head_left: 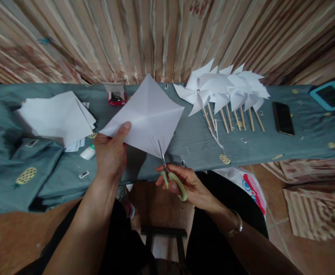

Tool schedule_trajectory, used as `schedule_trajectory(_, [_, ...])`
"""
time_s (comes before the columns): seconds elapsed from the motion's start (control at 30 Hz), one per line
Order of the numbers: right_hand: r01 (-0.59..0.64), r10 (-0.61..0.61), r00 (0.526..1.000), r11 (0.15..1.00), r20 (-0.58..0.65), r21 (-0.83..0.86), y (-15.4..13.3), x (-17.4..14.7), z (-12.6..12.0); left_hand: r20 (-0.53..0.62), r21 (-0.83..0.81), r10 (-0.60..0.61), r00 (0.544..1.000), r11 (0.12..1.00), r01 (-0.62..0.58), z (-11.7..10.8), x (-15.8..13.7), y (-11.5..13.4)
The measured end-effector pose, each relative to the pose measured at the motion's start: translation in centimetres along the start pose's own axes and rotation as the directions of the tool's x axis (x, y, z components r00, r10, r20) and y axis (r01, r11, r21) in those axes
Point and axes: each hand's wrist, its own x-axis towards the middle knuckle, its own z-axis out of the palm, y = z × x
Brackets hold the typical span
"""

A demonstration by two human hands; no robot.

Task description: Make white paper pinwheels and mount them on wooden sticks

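My left hand (111,152) pinches the left corner of a white square sheet of paper (147,110), thumb on top. Creases run corner to corner across the sheet, which is held up over the table. In my right hand (184,181) is a pair of scissors (167,172) with pale green handles. Their blades are parted at the near corner of the paper, along the crease. Whether both blades straddle the sheet is hard to tell. To the right lie several white paper pinwheels (213,88) on wooden sticks, overlapping in a row.
A stack of white paper (58,118) lies at the left, with a small white bottle (88,152) beside it. Behind the sheet is a small red box (116,97). A dark phone (283,118) and a blue-framed device (331,95) lie at the right. A pleated curtain (144,38) hangs behind the cloth-covered table (167,168).
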Motion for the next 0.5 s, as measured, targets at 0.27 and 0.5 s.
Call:
schedule_trajectory(0.27, [-0.014, 0.014, 1.000, 1.000, -0.022, 0.003, 0.15, -0.15, 0.21, 0.012, -0.014, 0.013, 1.000, 1.000, -0.013, 0.02, 0.02, 0.17])
schedule_trajectory(0.5, [0.003, -0.004, 0.999, 1.000, -0.047, -0.009, 0.08, -0.13, 0.46, -0.004, -0.029, -0.005, 1.000, 1.000, 0.004, 0.22, -0.05, 0.52])
